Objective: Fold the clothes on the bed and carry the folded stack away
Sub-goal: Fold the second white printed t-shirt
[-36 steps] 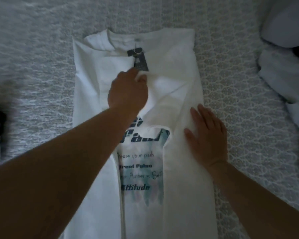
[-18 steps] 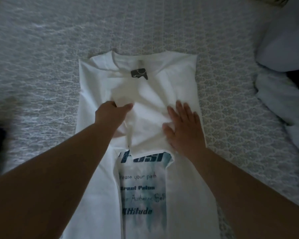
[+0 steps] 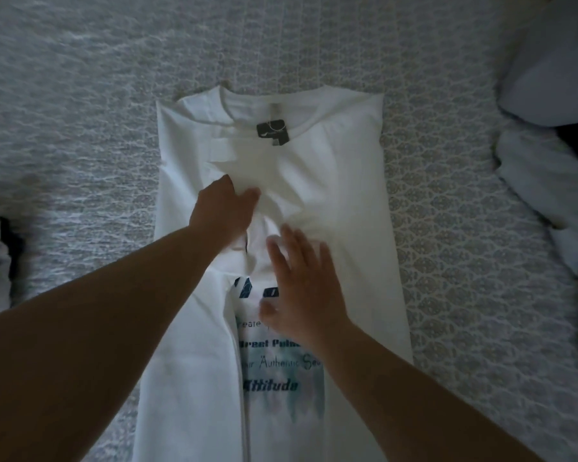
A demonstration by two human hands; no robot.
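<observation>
One white printed cotton T-shirt (image 3: 331, 181) lies face-up on the grey patterned bedspread (image 3: 80, 105), sides folded in, long axis running from you to its collar; your left hand (image 3: 226, 208) pinches a fold at its chest, fingers curled; your right hand (image 3: 302, 288), nearer you, presses flat, fingers spread, holding nothing; one dark hang tag (image 3: 272, 131) sits beyond both; right of the shirt, pale crumpled clothes (image 3: 548, 181) wait, number unclear.

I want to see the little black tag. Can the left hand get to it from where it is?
Probably yes. The left hand rests on the white T-shirt just below the collar, and the black tag lies uncovered a short way ahead, with only flat cloth between.
</observation>
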